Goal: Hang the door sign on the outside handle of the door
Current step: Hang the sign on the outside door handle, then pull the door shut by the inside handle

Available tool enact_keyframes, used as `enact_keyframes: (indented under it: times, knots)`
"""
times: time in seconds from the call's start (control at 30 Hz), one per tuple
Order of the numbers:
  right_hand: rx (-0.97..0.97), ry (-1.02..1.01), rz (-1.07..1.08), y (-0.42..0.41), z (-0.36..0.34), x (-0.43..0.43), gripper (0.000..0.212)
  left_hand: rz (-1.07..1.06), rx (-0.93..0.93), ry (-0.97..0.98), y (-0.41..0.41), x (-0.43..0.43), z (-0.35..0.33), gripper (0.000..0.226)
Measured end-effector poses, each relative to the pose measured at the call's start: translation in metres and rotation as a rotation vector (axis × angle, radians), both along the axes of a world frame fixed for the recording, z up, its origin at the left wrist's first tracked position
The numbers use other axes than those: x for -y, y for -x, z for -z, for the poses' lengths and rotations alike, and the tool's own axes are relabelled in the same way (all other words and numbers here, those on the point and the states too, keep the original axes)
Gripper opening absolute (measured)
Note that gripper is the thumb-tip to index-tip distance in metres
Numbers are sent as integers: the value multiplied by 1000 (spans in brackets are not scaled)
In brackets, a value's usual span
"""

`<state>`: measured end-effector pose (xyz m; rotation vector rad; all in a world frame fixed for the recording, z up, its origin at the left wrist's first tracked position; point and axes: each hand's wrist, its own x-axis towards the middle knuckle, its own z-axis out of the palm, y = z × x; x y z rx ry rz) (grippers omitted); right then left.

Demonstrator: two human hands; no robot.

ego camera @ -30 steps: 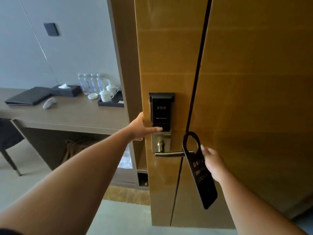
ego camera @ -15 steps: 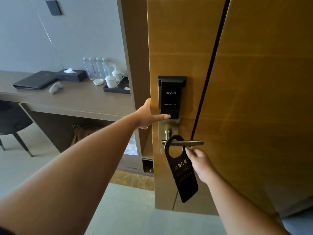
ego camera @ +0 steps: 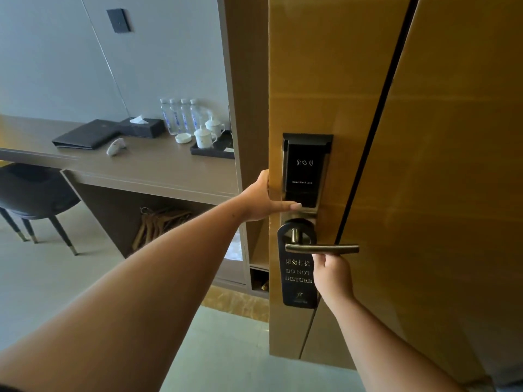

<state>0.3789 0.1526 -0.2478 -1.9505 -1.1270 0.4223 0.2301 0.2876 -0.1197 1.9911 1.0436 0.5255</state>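
Observation:
The black "DO NOT DISTURB" door sign (ego camera: 297, 275) hangs flat against the wooden door (ego camera: 452, 165). Its loop sits around the neck of the brass lever handle (ego camera: 325, 248). Just under the lever, my right hand (ego camera: 334, 275) pinches the sign's right edge. My left hand (ego camera: 260, 199) grips the door's left edge, fingers hidden behind it and thumb laid across the front below the black card lock (ego camera: 304, 171).
To the left, inside the room, a long desk (ego camera: 141, 168) carries a black folder (ego camera: 85, 134), a tissue box (ego camera: 144, 127), several water bottles (ego camera: 181, 116) and a tray with cups (ego camera: 210, 151). A dark chair (ego camera: 34, 193) stands at it; wooden hangers (ego camera: 158, 224) lie underneath.
The sign's loop has slid from the lever's tip along to its neck by the door, and the sign has swung from tilted to hanging straight. My right hand followed it leftward.

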Motion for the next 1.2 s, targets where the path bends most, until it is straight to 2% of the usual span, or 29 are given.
enact_keyframes:
  times: [0.17,0.37,0.53,0.67,0.77,0.83,1.0,1.1,1.2]
  knots:
    - [-11,92,4,-12,0,-3,37,16,-18,-28,2,1,-2,106]
    - [-72,80,-11,-10,0,4,35,56,-59,-3,4,-3,-4,112]
    - [-193,-12,264,-24,-8,27,12,77,-111,-66,4,-8,1,119]
    - [-267,-154,469,-16,-34,53,24,82,-100,-82,10,-4,1,121]
    - [-238,-220,539,4,-49,68,24,233,-124,-40,26,-6,-9,115]
    - [-181,-248,571,22,-57,79,23,308,-129,-46,37,1,-12,105]
    - [-8,-162,595,51,-70,118,21,446,-69,63,55,29,-22,47]
    - [-22,-168,658,53,-78,144,19,661,-223,128,57,44,-36,25]
    - [-59,-172,702,55,-82,175,16,900,-409,-22,44,70,-51,21]
